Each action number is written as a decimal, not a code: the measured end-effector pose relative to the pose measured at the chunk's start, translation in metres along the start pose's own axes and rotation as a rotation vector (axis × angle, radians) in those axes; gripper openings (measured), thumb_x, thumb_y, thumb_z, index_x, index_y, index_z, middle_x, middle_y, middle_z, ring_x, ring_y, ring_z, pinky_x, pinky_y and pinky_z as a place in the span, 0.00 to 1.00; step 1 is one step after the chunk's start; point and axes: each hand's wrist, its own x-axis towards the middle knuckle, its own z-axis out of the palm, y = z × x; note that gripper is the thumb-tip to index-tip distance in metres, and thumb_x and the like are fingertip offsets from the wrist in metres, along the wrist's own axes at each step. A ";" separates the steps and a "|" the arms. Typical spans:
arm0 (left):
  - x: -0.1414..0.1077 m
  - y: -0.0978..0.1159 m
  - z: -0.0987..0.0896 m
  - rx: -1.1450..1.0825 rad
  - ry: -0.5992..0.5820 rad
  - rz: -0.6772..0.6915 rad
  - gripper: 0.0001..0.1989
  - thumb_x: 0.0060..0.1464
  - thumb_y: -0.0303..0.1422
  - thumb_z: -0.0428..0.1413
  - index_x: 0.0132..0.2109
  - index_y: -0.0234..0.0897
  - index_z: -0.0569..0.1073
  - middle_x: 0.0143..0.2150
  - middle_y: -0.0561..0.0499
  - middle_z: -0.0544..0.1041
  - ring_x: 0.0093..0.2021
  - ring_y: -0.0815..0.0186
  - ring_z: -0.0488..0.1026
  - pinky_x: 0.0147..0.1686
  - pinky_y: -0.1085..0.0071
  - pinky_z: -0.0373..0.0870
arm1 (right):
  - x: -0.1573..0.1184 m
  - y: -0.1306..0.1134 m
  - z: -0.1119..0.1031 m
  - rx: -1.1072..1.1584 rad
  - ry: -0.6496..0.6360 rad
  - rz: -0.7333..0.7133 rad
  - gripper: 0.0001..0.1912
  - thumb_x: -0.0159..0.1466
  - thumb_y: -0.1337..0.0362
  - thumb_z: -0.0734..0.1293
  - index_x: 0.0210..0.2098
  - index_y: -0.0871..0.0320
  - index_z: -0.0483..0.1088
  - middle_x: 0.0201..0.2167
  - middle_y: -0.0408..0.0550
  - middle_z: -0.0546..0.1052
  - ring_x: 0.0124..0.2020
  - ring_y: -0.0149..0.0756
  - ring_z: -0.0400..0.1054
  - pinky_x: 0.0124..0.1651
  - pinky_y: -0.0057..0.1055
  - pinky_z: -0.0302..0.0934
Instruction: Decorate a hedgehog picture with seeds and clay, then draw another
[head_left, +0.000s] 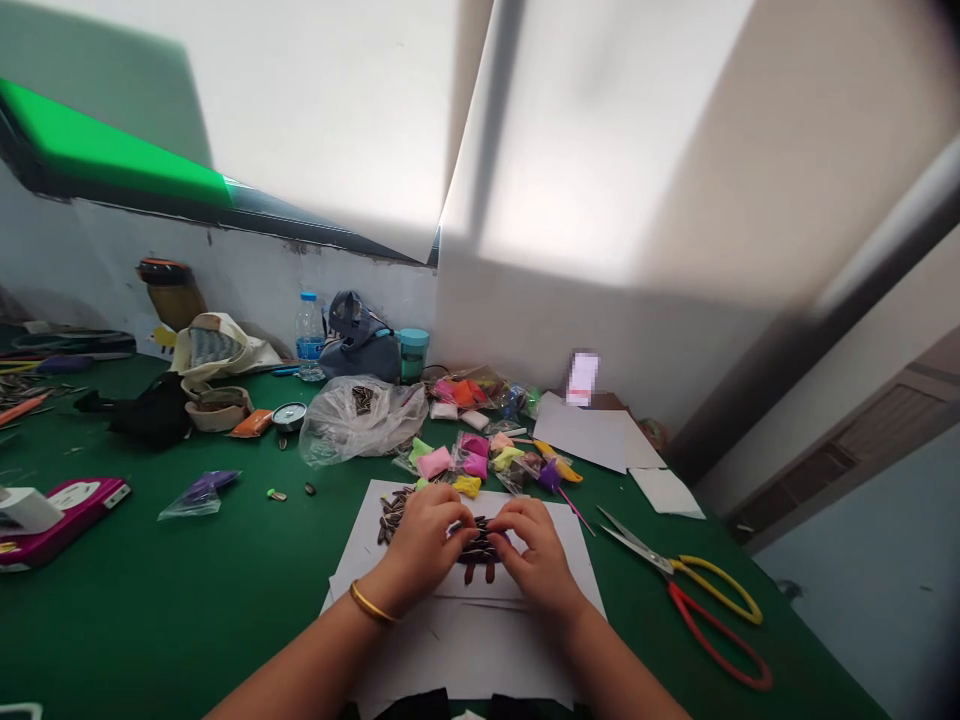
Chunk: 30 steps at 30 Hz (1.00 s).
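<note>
- Striped sunflower seeds [394,520] lie in a dark, close-set patch on a white paper sheet [457,655], running from the left of the hands to just beyond them.
- More seeds [478,548] show between the two hands, and two dark seeds [478,573] point downward just below the patch.
- The lower part of the sheet shows no seeds; the patch lies only across its upper part. Any shape is partly hidden by the hands.
- The left hand [424,545] comes in from the lower left, with a gold bangle [371,603] on its wrist. Its fingers curve down over the seeds.
- The right hand [536,555] comes in from the lower right, mirroring the left, with its fingertips near those of the left hand.
- Both hands are cupped and bent at the knuckles, touching the seeds. Neither is clenched, but whether either pinches a seed cannot be told.
- A clear plastic bag [360,420] holding more seeds sits beyond the sheet on a green table mat [150,610].
- Small packets of coloured modelling clay [457,460] lie just past the sheet's top edge.
- Red-and-yellow-handled scissors [679,590] lie to the right.
</note>
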 end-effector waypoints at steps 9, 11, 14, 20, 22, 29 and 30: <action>-0.004 0.011 0.014 -0.067 -0.006 -0.056 0.05 0.57 0.32 0.60 0.32 0.41 0.78 0.38 0.48 0.74 0.42 0.61 0.70 0.45 0.64 0.64 | -0.006 0.003 -0.002 0.105 -0.032 0.059 0.04 0.63 0.63 0.67 0.33 0.53 0.75 0.38 0.48 0.75 0.45 0.41 0.68 0.50 0.37 0.63; -0.003 0.010 0.013 -0.069 -0.011 -0.049 0.05 0.57 0.31 0.60 0.32 0.41 0.78 0.38 0.49 0.74 0.43 0.61 0.71 0.45 0.64 0.64 | -0.006 0.004 -0.002 0.133 -0.022 0.082 0.04 0.62 0.63 0.66 0.31 0.53 0.74 0.38 0.48 0.75 0.45 0.41 0.68 0.50 0.37 0.63; -0.003 0.005 0.012 -0.036 0.000 -0.035 0.05 0.59 0.31 0.57 0.35 0.41 0.77 0.40 0.49 0.75 0.45 0.60 0.71 0.47 0.64 0.65 | -0.004 0.011 -0.003 0.118 0.029 0.168 0.04 0.60 0.64 0.66 0.29 0.53 0.72 0.39 0.48 0.75 0.46 0.42 0.67 0.52 0.38 0.62; -0.002 -0.019 0.012 0.165 -0.012 -0.147 0.12 0.59 0.25 0.52 0.48 0.40 0.75 0.47 0.47 0.78 0.48 0.59 0.73 0.50 0.63 0.66 | -0.004 0.029 -0.006 -0.082 0.065 0.286 0.07 0.57 0.67 0.64 0.23 0.54 0.69 0.41 0.50 0.75 0.48 0.46 0.67 0.53 0.42 0.61; -0.001 -0.024 0.012 0.202 -0.044 -0.178 0.14 0.61 0.25 0.50 0.50 0.39 0.74 0.48 0.46 0.79 0.49 0.59 0.73 0.51 0.63 0.66 | -0.004 0.030 -0.005 -0.116 0.044 0.290 0.07 0.57 0.68 0.64 0.23 0.54 0.69 0.41 0.50 0.75 0.49 0.46 0.66 0.53 0.43 0.60; 0.001 -0.022 0.010 0.247 -0.130 -0.264 0.16 0.63 0.27 0.47 0.53 0.39 0.74 0.49 0.45 0.79 0.50 0.58 0.74 0.49 0.64 0.66 | -0.003 0.026 -0.001 -0.152 0.011 0.264 0.07 0.58 0.68 0.64 0.25 0.54 0.72 0.42 0.50 0.76 0.49 0.46 0.67 0.53 0.42 0.61; 0.002 -0.021 0.009 0.249 -0.138 -0.270 0.16 0.63 0.27 0.47 0.53 0.39 0.74 0.49 0.45 0.79 0.50 0.59 0.74 0.49 0.64 0.66 | -0.003 0.026 -0.001 -0.159 0.006 0.261 0.07 0.58 0.68 0.64 0.25 0.54 0.72 0.42 0.50 0.76 0.49 0.46 0.67 0.53 0.42 0.61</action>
